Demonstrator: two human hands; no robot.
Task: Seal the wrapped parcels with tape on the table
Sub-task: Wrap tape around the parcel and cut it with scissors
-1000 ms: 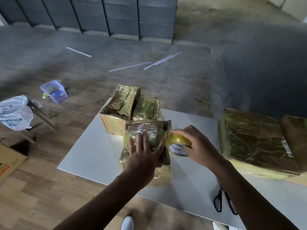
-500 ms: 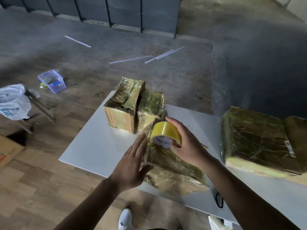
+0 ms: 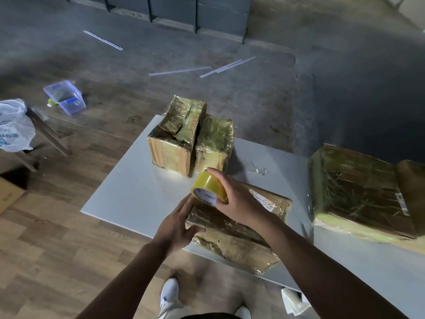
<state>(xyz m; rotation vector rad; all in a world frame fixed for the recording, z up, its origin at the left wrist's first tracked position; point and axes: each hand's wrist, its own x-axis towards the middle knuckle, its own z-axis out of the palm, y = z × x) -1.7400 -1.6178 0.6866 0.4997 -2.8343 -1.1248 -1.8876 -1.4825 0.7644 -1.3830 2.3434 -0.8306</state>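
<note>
R hand [image 3: 239, 203] clamped round yellow tape roll [image 3: 208, 184], fingers over the top, thumb under, roll held just above far-left end of flat parcel [image 3: 241, 240]. L hand [image 3: 177, 224] grips that parcel's left end, thumb over top edge, fingers up the side w/ tips near the roll; can't tell if touching it. Count: 1 roll, 4 wrapped parcels on white table [image 3: 128, 194]: flat one at near edge, 2 upright parcels [image 3: 174, 139] touching at the back, big parcel [image 3: 358, 192] at right.
</note>
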